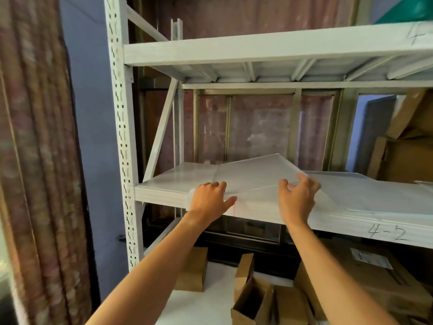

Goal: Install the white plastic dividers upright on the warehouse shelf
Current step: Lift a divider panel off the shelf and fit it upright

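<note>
Below the hands: open cardboard boxes (pixel 253 301), well apart from the work.

Left hand (pixel 210 198): fingers curled over near-left corner of divider (pixel 253 174), thumb along its front edge. Gripping.

Right hand (pixel 298 195): fingers hooked over divider's right edge, thumb opposing. Gripping too.

Divider: translucent white sheet, between and beyond the hands. Near edge down at front lip of shelf (pixel 161 195), far-right side raised. Tilted, not yet upright.

Right of right hand: second sheet (pixel 365 193), flat on shelf. Cannot tell whether partly under the tilted one.

Judged step: tipping divider up onto one edge.

To do well:
- Keep left corner down as pivot; lift with right hand only.
- Looks thin, likely to flex. Raise slowly, both grips close to the edge, no twisting.
- Avoid dragging across second sheet.
- Check clearance under upper shelf (pixel 257 50), above the hands, before standing it fully.

Slots or clips for fixing: none visible. Cannot tell how it seats.
</note>
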Action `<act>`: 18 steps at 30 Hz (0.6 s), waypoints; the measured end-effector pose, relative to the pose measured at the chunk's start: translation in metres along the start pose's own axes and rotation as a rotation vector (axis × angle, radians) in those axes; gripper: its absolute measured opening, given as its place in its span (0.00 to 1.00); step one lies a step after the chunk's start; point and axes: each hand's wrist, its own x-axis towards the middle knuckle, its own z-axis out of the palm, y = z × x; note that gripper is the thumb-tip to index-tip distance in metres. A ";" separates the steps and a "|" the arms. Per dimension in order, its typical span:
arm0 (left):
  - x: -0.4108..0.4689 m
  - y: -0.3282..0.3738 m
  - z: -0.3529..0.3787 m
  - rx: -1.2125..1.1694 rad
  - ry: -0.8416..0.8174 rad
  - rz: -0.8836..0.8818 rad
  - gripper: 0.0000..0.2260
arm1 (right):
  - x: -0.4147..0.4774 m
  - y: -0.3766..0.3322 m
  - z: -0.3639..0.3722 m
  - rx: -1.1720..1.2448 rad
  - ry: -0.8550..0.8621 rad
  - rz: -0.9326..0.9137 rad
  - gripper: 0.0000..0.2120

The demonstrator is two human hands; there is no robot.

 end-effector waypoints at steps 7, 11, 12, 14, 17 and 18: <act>0.013 -0.009 -0.008 -0.059 0.056 -0.024 0.21 | 0.015 -0.047 0.015 -0.018 0.114 -0.213 0.19; 0.019 -0.012 -0.010 -0.054 0.072 -0.019 0.14 | 0.024 -0.070 0.025 -0.046 0.106 -0.314 0.17; 0.019 -0.013 -0.010 -0.047 0.076 -0.017 0.13 | 0.025 -0.078 0.027 -0.046 0.100 -0.330 0.18; 0.019 -0.016 -0.013 -0.065 0.080 -0.024 0.12 | 0.026 -0.092 0.033 -0.037 0.055 -0.346 0.25; 0.020 -0.024 -0.021 -0.124 0.107 -0.056 0.13 | 0.024 -0.120 0.046 0.047 -0.078 -0.331 0.37; 0.020 -0.026 -0.023 -0.132 0.116 -0.059 0.12 | 0.024 -0.128 0.054 0.072 -0.126 -0.307 0.39</act>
